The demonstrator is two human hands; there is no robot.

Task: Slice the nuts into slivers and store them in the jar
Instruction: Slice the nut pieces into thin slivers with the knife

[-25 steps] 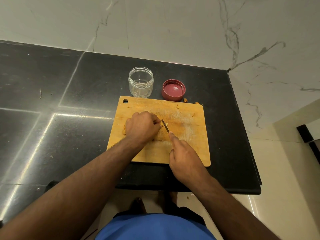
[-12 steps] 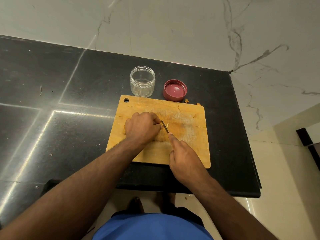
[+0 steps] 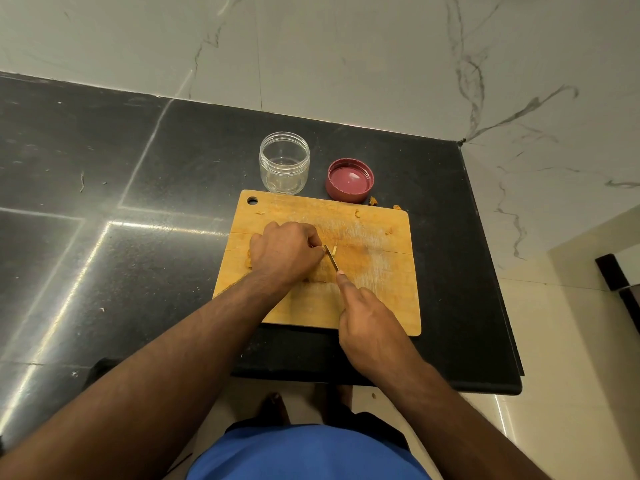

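Observation:
A wooden cutting board (image 3: 377, 296) lies on the black counter. My left hand (image 3: 284, 251) is curled over the board's middle and pinches a small nut at its fingertips; the nut is mostly hidden. My right hand (image 3: 367, 323) grips a knife (image 3: 331, 259), index finger stretched along the blade's back, with the blade set right beside the left fingertips. A pale sliver (image 3: 335, 250) stands just right of the blade. Behind the board stands a clear, open jar (image 3: 284, 168), and its red lid (image 3: 349, 180) lies upside down to the right.
Small nut crumbs lie at the board's far right edge (image 3: 373, 201) and on the board (image 3: 389, 231). The counter (image 3: 104, 202) ends at a marble wall behind and drops off at the right and near edges. My feet and the floor show below.
The camera view shifted slightly. Both hands stay in the same place on the board, with the knife blade still against the nut.

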